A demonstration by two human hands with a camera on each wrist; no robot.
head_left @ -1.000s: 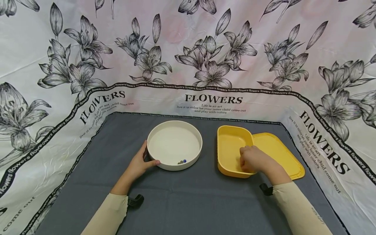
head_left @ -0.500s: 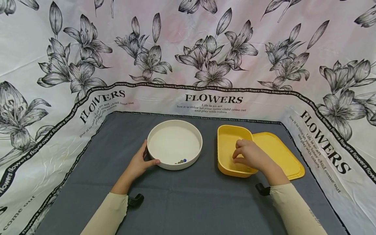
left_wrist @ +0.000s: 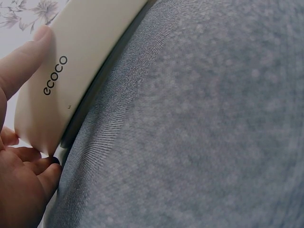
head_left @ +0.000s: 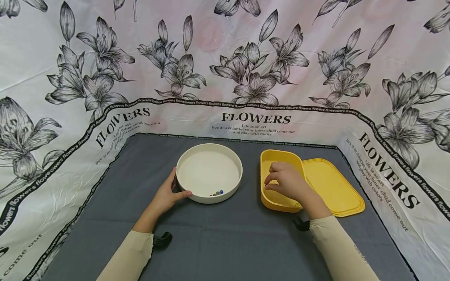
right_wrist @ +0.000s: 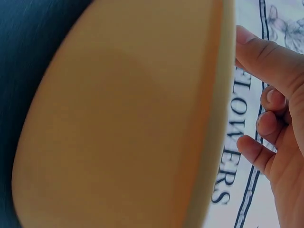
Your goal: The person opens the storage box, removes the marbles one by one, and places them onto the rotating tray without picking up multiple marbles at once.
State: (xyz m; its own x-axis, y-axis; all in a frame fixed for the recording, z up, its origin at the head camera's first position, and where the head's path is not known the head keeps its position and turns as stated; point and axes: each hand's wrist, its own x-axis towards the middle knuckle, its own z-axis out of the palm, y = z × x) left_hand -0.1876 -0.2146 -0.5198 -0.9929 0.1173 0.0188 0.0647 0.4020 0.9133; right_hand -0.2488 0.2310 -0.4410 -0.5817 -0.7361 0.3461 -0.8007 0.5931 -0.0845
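Observation:
My left hand holds a round white dish at its left side, thumb along the outer wall. In the left wrist view the fingers curl under the dish's lower edge, by the printed word "ecoco". Several small marbles, one of them blue, lie inside at the near edge. Over a yellow box hovers my right hand, its fingers bent and thumb close to the index finger. The right wrist view shows the thumb tip just past the box rim; I cannot tell whether something is pinched there.
A yellow lid lies to the right of the box, partly against its side. Grey cloth covers the table. Behind it and on both sides rises a white curtain with printed flowers.
My right hand has risen from inside the yellow box and moved left across it, its thumb and index finger now in sight. The left hand and the dish have stayed in place.

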